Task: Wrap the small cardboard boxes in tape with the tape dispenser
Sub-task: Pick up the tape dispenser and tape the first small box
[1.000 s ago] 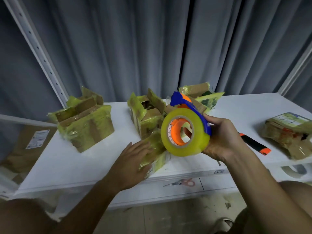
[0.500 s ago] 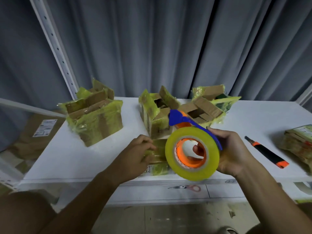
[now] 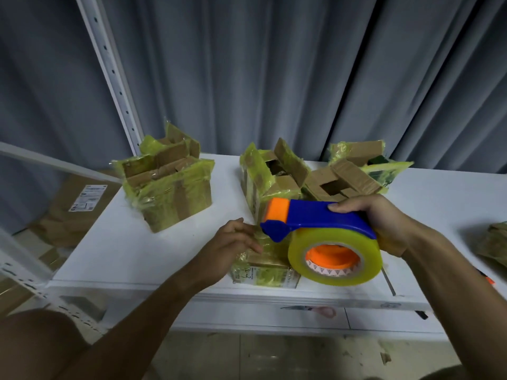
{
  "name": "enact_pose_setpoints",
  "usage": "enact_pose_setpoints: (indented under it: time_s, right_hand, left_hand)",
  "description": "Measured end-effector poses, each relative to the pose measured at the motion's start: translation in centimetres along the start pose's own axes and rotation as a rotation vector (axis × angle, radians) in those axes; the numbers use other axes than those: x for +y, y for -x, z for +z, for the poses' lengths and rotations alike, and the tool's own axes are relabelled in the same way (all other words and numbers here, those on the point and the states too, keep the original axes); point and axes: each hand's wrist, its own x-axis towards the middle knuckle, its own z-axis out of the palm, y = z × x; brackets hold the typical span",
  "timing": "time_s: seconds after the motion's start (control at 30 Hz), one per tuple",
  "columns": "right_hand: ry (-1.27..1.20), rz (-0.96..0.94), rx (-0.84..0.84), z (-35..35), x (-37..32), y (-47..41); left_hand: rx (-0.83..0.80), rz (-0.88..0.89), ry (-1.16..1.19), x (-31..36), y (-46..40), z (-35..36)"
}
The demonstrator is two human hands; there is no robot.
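Left hand (image 3: 229, 246) lies unclenched, steadying the light, tape-slick box (image 3: 264, 266) on the counter (image 3: 115, 242); right hand (image 3: 384, 223) clenches the rigid dispenser (image 3: 315, 219) handle.

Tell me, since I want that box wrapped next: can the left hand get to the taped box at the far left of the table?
Probably yes. The left hand rests on the small box at the table's front edge, and only bare table lies between it and the far-left box.

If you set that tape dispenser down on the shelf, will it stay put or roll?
The tape dispenser would probably roll: its fat round roll dominates. The glossy tape looks slippery. The right hand holds it by the blue handle.
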Motion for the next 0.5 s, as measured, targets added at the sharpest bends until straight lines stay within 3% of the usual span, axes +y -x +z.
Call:
enact_pose_setpoints:
  time_s: [0.07, 0.23, 0.5]
  right_hand:
    - [0.138, -0.025, -0.017, -0.2, -0.9, -0.3]
    - [0.405, -0.089, -0.010, 0.1, -2.1, -1.9]
    - [0.469, -0.131, -0.044, 0.2, -2.0, -2.6]
  left_hand:
    - [-0.043, -0.124, 0.153, 0.7, -0.1, -0.3]
    - [-0.147, -0.153, 0.076, 1.0, -0.9, -0.8]
    - [-0.144, -0.113, 0.114, 0.9, -1.4, -1.2]
